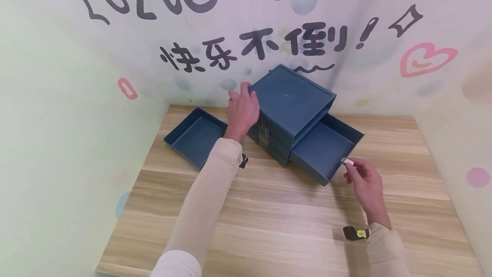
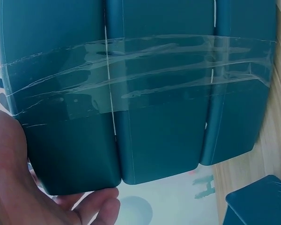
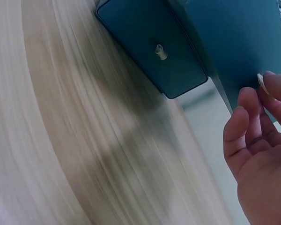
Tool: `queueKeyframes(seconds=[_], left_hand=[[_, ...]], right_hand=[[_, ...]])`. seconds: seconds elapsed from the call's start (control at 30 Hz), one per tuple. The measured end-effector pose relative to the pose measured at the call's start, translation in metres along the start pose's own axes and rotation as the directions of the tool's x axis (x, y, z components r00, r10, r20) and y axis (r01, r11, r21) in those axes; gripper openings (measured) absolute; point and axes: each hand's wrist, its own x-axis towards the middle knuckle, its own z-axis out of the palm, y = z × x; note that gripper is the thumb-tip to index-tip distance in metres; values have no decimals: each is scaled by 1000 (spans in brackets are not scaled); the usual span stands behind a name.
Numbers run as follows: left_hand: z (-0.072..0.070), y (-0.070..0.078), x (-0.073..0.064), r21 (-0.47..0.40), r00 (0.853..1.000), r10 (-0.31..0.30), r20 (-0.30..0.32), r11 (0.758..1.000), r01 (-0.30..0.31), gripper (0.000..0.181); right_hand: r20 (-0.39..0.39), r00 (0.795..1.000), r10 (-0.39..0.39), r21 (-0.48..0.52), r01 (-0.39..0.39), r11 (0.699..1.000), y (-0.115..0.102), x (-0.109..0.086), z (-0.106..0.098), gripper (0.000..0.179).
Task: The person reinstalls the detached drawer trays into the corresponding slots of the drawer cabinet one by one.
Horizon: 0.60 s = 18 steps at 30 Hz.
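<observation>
A dark blue stacked drawer unit (image 1: 290, 100) stands at the back of the table, with clear tape (image 2: 145, 79) stretched round its side. My left hand (image 1: 244, 108) grips the unit's top left edge near the back corner; in the left wrist view its fingers (image 2: 100, 206) curl round the end. One drawer (image 1: 323, 147) is pulled out toward the front right, and nothing lies in it. With thumb and fingertips, my right hand (image 1: 367, 183) pinches the small white pull tab (image 1: 348, 162) on that drawer's front. Below it, a closed drawer (image 3: 131, 33) carries a similar tab (image 3: 161, 52).
A separate blue drawer (image 1: 197, 136) lies on the wooden table (image 1: 269, 221) to the left, partly behind my left forearm. Behind the unit rises a white wall (image 1: 215, 80) with dark lettering; side walls border the table at left and right.
</observation>
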Motion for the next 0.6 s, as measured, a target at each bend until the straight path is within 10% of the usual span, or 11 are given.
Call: queueKeyframes(seconds=[0.6], left_hand=[[0,-3,-1,-17,1000,10,-9,1000,-10,45]], right_hand=[[7,999,-33,59,32,998,-5,7,20,26]])
